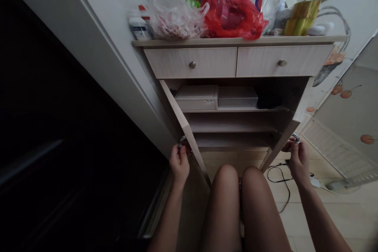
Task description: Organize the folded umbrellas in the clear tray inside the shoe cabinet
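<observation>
My left hand is closed on the metal handle of the left cabinet door, which stands swung outward. On the other side, my right hand grips the metal handle of the right cabinet door, also swung outward. Between the doors the cabinet interior shows its shelves. A pale storage box and a clear plastic box sit side by side on the upper shelf. A dark item to their right is too dim to make out.
Two closed drawers lie above the doors. The cabinet top holds a red plastic bag, a clear bag, a white bottle and a yellow package. A black cable lies on the floor at right. A wall edge runs close on the left.
</observation>
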{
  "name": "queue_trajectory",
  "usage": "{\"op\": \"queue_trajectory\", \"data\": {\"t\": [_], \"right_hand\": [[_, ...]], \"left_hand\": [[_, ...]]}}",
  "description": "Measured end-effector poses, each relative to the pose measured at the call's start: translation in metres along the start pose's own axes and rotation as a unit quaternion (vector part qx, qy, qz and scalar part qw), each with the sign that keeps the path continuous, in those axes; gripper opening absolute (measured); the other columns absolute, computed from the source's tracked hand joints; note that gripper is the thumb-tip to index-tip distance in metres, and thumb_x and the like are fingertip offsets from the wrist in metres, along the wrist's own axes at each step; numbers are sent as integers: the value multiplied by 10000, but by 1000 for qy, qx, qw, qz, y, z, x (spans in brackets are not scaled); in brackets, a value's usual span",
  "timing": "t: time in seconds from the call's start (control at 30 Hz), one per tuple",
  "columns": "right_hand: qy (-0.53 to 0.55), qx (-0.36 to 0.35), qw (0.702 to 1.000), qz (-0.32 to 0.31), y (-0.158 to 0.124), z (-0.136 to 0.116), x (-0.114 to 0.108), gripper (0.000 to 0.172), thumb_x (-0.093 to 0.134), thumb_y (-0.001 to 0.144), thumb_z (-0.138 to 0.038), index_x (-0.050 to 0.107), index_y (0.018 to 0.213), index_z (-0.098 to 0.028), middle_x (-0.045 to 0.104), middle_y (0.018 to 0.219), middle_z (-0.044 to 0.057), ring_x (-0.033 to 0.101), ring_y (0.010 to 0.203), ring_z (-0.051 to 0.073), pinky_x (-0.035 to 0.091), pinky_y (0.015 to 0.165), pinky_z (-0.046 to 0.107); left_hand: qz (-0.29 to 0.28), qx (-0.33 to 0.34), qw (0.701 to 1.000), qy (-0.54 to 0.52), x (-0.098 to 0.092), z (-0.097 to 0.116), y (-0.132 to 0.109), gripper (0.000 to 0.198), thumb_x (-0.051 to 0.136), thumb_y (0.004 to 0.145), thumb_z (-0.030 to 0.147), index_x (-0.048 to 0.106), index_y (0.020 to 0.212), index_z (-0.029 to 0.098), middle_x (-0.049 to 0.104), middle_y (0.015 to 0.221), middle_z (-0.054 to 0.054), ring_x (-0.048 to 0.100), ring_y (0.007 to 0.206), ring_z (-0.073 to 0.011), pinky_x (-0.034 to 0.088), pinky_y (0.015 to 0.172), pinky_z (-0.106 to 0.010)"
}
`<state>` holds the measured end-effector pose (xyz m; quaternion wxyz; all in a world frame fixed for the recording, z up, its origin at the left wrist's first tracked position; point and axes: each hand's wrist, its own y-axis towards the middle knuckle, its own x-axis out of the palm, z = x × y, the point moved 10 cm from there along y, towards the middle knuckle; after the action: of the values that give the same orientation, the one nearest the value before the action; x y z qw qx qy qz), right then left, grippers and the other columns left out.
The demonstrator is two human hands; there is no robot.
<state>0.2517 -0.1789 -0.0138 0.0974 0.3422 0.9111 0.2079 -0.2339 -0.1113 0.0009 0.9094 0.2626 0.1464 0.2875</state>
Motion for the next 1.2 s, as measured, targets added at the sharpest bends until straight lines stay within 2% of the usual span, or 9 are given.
{"op": "queue_trajectory", "data": {"t": [0.1,0.17,0.27,0.37,0.5,0.73,0.87,1.0,1.2], "right_hand": [[-41,-4,999,-4,-1,-2,-10,487,507,909,-648,631,1059,-201,660,889,52,640,776,184,534,735,345],[-72,-10,997,-17,-2,-3,-13,480,514,910,-635,653,1038,-194,686,955,78,662,822,202,534,770,364],[-104,-16,994,-22,-2,-4,-15,487,518,909,-628,666,1052,-187,707,940,86,680,824,212,535,804,386],[-105,-19,994,4,-3,-5,-17,505,542,890,-634,664,1080,-183,719,912,83,689,807,215,549,804,398],[-91,-19,995,31,-5,-5,-15,528,558,873,-649,666,1070,-171,723,894,90,698,822,227,563,796,403],[-70,4,997,30,-6,3,-13,512,565,872,-646,667,1064,-182,722,904,84,713,837,229,572,793,398],[-63,0,998,24,-5,3,-12,478,567,879,-631,668,1052,-197,718,892,76,712,821,220,577,791,394],[-68,2,997,24,-5,5,-12,469,562,885,-625,663,1051,-198,719,888,75,713,821,223,578,772,389],[-73,1,997,22,-5,6,-15,472,561,894,-617,664,1060,-188,726,909,85,715,828,225,573,768,386]], "left_hand": [[-2,3,1000,6,-7,-3,-3,445,515,872,631,610,879,196,642,684,-21,612,589,-157,497,572,-254],[3,6,1000,16,-14,-6,-6,419,527,882,593,634,929,191,680,770,-52,657,686,-180,529,658,-277],[3,23,999,29,-20,-7,-12,400,553,878,559,660,968,184,708,885,-93,688,834,-211,544,787,-317],[11,30,999,26,-20,-8,-14,406,570,868,556,675,959,174,715,897,-111,694,844,-221,549,793,-328],[11,38,999,33,-8,-4,-13,426,584,854,574,690,912,166,720,864,-117,695,809,-226,556,771,-335],[-53,56,997,14,35,13,-12,380,545,894,536,686,899,183,724,847,-112,701,805,-220,554,754,-326],[-62,54,997,4,51,17,-13,382,539,901,536,690,937,187,727,884,-119,704,838,-226,552,770,-332],[-56,61,997,3,53,14,-14,364,542,904,520,679,936,184,729,900,-122,706,845,-227,547,784,-336],[-43,54,997,25,40,7,-15,357,544,900,515,663,964,185,734,901,-119,712,856,-228,549,789,-334]]}}
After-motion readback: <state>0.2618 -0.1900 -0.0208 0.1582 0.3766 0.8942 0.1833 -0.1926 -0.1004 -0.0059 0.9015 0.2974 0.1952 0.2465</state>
